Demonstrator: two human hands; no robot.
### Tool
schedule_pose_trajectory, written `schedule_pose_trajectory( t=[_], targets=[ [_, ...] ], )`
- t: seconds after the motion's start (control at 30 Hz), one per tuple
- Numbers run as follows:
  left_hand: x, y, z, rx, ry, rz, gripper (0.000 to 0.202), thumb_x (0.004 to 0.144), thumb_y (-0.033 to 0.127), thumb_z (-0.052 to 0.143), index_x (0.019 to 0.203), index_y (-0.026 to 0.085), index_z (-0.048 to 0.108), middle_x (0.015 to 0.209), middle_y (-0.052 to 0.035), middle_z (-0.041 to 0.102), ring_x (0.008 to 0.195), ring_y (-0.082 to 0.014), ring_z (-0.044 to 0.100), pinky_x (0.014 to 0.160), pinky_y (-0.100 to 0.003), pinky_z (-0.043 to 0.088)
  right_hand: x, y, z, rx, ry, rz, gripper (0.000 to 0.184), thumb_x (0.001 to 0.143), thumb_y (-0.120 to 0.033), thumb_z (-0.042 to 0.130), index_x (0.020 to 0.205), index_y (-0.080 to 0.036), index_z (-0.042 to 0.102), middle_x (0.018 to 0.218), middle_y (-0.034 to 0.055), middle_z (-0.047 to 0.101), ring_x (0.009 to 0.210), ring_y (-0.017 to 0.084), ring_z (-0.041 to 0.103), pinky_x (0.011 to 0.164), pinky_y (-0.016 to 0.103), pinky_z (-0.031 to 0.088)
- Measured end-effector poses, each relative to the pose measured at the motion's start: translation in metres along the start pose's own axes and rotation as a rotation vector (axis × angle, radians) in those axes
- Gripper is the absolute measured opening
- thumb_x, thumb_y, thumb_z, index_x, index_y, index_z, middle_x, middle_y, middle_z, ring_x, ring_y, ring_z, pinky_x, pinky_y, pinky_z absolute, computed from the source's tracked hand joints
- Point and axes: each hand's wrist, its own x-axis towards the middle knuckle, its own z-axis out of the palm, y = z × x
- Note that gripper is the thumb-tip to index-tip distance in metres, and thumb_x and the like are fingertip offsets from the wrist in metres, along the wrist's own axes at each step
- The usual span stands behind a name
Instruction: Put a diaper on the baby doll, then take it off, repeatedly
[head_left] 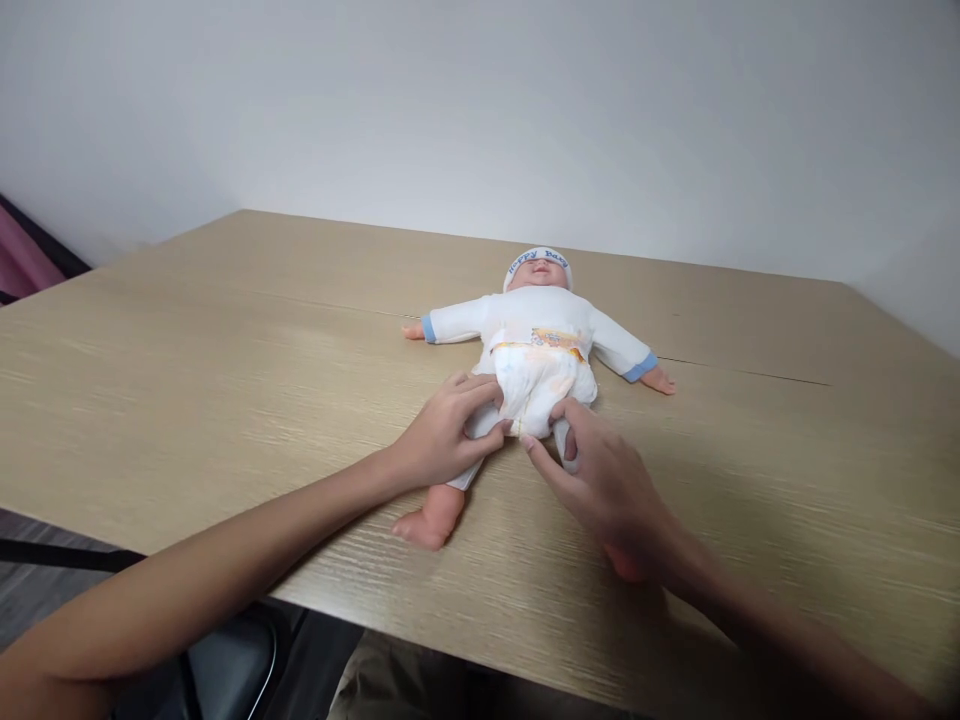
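A baby doll lies on its back with its head away from me, its arms spread and its legs toward me. Around its hips, over white clothing, is a white diaper with an orange printed waistband. My left hand is closed at the diaper's left leg edge, thumb low by the crotch and fingers on the side. On the opposite leg edge, my right hand has curled fingers, with its thumb near the crotch. The doll's right-side leg is mostly hidden behind my right hand.
The doll lies on a wide wooden table with a thin seam across it. A pale wall rises behind the table's far edge. A dark chair stands below the near edge at left, and something pink shows at far left.
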Motion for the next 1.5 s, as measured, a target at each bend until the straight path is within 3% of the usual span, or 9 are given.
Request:
schedule_pose_trajectory(
  t=[0.17, 0.3, 0.53, 0.63, 0.77, 0.93, 1.1, 1.33, 1.5],
  targets=[
    [0.000, -0.003, -0.002, -0.032, -0.007, -0.088, 0.020, 0.102, 0.032, 0.068, 0.092, 0.024, 0.052, 0.088, -0.0011, 0.061, 0.092, -0.0242, 0.053, 0.087, -0.038, 0.044, 0.001, -0.001, -0.001, 0.120, 0.002, 0.124, 0.023, 0.100, -0.046, 0.069, 0.107, -0.026, 0.060, 0.067, -0.0056, 0.056, 0.060, 0.018, 0.056, 0.060, 0.032, 0.039],
    [-0.001, -0.007, -0.002, -0.093, 0.031, -0.150, 0.021, 0.097, 0.035, 0.074, 0.098, 0.024, 0.057, 0.092, -0.0009, 0.062, 0.088, -0.0221, 0.053, 0.081, -0.035, 0.043, -0.001, 0.001, -0.005, 0.319, 0.041, 0.212, 0.033, 0.100, -0.049, 0.072, 0.117, -0.027, 0.053, 0.065, -0.0099, 0.054, 0.057, 0.017, 0.054, 0.059, 0.031, 0.042],
    [-0.001, -0.011, 0.001, -0.299, 0.099, -0.238, 0.042, 0.092, 0.039, 0.085, 0.094, 0.024, 0.046, 0.088, 0.0040, 0.051, 0.080, -0.0157, 0.046, 0.074, -0.031, 0.038, 0.004, 0.017, -0.014, 0.266, 0.073, 0.234, 0.049, 0.094, -0.066, 0.079, 0.110, -0.024, 0.059, 0.115, 0.0082, 0.078, 0.062, 0.014, 0.059, 0.061, 0.035, 0.049],
    [-0.004, -0.014, 0.006, -0.357, 0.164, -0.299, 0.047, 0.089, 0.040, 0.090, 0.097, 0.024, 0.046, 0.092, 0.0042, 0.051, 0.078, -0.0136, 0.046, 0.072, -0.030, 0.041, 0.006, 0.021, -0.018, 0.251, 0.082, 0.240, 0.056, 0.089, -0.074, 0.082, 0.104, -0.024, 0.064, 0.115, 0.0094, 0.079, 0.064, 0.015, 0.062, 0.062, 0.036, 0.051],
    [-0.009, -0.015, 0.011, -0.424, 0.239, -0.422, 0.056, 0.083, 0.045, 0.096, 0.113, 0.024, 0.054, 0.103, -0.0003, 0.069, 0.082, -0.0150, 0.059, 0.074, -0.031, 0.047, 0.007, 0.023, -0.021, 0.299, 0.050, 0.244, 0.053, 0.091, -0.075, 0.081, 0.098, -0.024, 0.067, 0.103, 0.0067, 0.082, 0.064, 0.017, 0.065, 0.060, 0.034, 0.049],
    [-0.010, -0.008, 0.008, -0.391, 0.174, -0.435, 0.048, 0.086, 0.051, 0.094, 0.115, 0.021, 0.072, 0.109, -0.0058, 0.080, 0.082, -0.0171, 0.067, 0.072, -0.031, 0.048, 0.007, 0.023, -0.025, 0.281, 0.005, 0.224, 0.048, 0.094, -0.072, 0.079, 0.098, -0.025, 0.075, 0.104, 0.0066, 0.086, 0.064, 0.018, 0.066, 0.062, 0.035, 0.049],
    [-0.006, -0.003, -0.001, -0.250, 0.076, -0.397, 0.037, 0.094, 0.056, 0.085, 0.106, 0.022, 0.080, 0.081, 0.0011, 0.070, 0.065, -0.0133, 0.049, 0.061, -0.029, 0.036, 0.004, 0.018, -0.023, 0.267, 0.025, 0.229, 0.041, 0.096, -0.067, 0.078, 0.101, -0.026, 0.079, 0.100, 0.0051, 0.087, 0.061, 0.018, 0.064, 0.062, 0.036, 0.048],
    [0.000, -0.014, -0.004, -0.692, -0.016, -0.510, 0.035, 0.094, 0.051, 0.087, 0.108, 0.020, 0.077, 0.103, -0.0057, 0.076, 0.086, -0.0185, 0.066, 0.074, -0.032, 0.051, 0.001, 0.018, -0.016, 0.406, -0.016, 0.331, 0.045, 0.089, -0.066, 0.084, 0.103, -0.025, 0.071, 0.106, 0.0073, 0.086, 0.067, 0.019, 0.066, 0.060, 0.034, 0.048],
    [0.001, -0.014, -0.008, -0.748, -0.023, -0.552, 0.041, 0.090, 0.055, 0.090, 0.110, 0.021, 0.078, 0.102, -0.0085, 0.078, 0.089, -0.0229, 0.072, 0.075, -0.037, 0.059, 0.004, 0.025, -0.022, 0.446, -0.060, 0.356, 0.047, 0.089, -0.068, 0.086, 0.101, -0.025, 0.070, 0.100, 0.0059, 0.087, 0.079, 0.024, 0.077, 0.064, 0.034, 0.051]
  ],
)
